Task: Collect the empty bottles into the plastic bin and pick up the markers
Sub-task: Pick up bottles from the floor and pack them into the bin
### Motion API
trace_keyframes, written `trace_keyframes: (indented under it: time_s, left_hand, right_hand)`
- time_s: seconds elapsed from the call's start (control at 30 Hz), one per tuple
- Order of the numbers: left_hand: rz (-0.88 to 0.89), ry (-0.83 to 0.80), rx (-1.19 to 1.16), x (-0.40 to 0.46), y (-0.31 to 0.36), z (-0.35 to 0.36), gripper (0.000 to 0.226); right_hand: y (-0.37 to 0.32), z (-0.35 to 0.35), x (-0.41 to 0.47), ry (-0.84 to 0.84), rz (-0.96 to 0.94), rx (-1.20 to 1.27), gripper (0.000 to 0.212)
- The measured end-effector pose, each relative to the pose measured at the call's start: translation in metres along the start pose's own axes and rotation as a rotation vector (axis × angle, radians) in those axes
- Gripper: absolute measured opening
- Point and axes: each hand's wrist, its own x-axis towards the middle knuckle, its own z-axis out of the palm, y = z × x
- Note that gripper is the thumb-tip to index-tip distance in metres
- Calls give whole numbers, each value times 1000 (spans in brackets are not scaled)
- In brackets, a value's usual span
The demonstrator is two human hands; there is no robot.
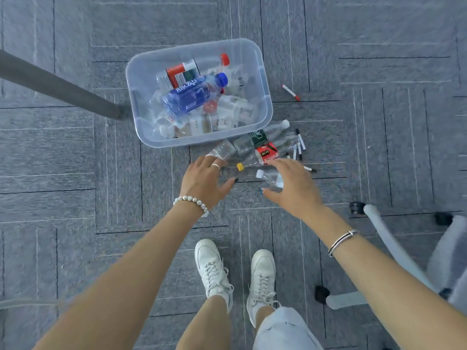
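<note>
Just in front of the plastic bin [262, 72], your left hand [204, 180] and right hand [293, 184] reach down with fingers spread and relaxed, holding nothing. Loose empty bottles [250, 145] lie against the bin's near wall, a small clear bottle [271, 179] under your right palm. Black markers [300, 145] lie beside that pile; a red marker [290, 92] lies right of the bin. More bottles, including a blue bottle [188, 98], fill the bin.

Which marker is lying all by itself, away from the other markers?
The red-capped marker, lying alone on the carpet right of the plastic bin. The other markers are black-capped and lie bunched together by the bottles on the floor.
</note>
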Motion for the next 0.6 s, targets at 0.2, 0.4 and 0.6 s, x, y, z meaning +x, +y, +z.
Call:
trace_keyframes:
  time_s: [0.2, 0.4, 0.6]
  left_hand:
    - [-31, -5, 54, 50, -46, 92, 59]
    - [-48, 18, 84, 112, -97, 165, 68]
    - [-61, -15, 89, 149, -141, 216, 78]
  right_hand:
    - [60, 86, 61, -30, -43, -94, 66]
    - [108, 146, 138, 3, -82, -246, 67]
    - [144, 197, 190, 24, 10, -498, 73]
